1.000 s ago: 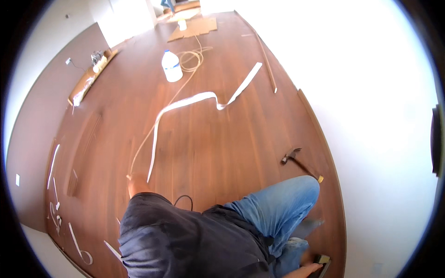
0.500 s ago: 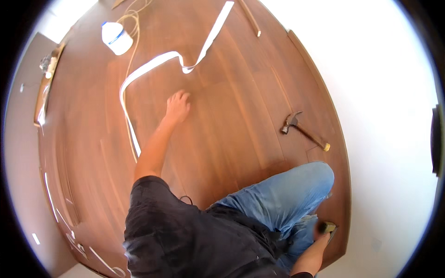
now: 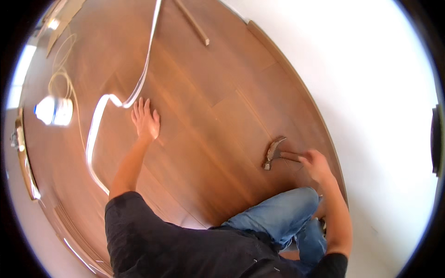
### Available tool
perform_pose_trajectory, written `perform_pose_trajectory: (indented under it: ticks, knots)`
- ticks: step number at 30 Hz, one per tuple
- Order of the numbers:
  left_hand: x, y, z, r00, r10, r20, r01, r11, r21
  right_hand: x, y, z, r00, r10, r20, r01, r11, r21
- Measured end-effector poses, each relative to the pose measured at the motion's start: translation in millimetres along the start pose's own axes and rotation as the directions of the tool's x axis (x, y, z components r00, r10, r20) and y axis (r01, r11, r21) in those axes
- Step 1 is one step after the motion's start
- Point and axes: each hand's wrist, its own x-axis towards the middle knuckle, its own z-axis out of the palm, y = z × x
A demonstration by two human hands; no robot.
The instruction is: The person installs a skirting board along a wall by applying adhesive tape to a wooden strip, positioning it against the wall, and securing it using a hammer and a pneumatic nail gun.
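My left hand (image 3: 146, 121) leans on the brown wood-plank floor (image 3: 199, 139) with its fingers spread, holding nothing. Close by its fingertips runs a long white strip (image 3: 95, 125), bent and twisted along the floor. On the right, my right hand (image 3: 317, 166) is closed around the handle of a claw hammer (image 3: 274, 153). The hammer's dark metal head points left, low over or on the floor; I cannot tell if it touches. My bent knee in blue jeans (image 3: 278, 208) is just below the hammer.
A white jug (image 3: 55, 111) with a blue cap stands at the far left, beside a coiled beige cord (image 3: 69, 85). A narrow wooden strip (image 3: 194, 25) lies ahead. Brown skirting (image 3: 296, 69) follows the white wall (image 3: 371, 102) on the right.
My right hand has come forward from beside my leg, where it had a small yellow-and-black thing, and has taken hold of the hammer. My left hand is now flat; the view has turned.
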Motion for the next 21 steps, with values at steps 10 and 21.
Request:
perform_pose_trajectory:
  ticks: [10,21]
  knots:
    - [21.4,-3.8,-8.7,0.994,0.112,0.016,-0.111,0.993,-0.032,73.9,-117.0,-79.5,0.981,0.124,0.153,-0.086,0.969,-0.233]
    - [10.6,-24.2,-25.7,0.955,0.284,0.089,-0.274,0.955,-0.110,-6.9,-68.3,113.9,0.762,0.381,-0.524,-0.441,0.898,0.012]
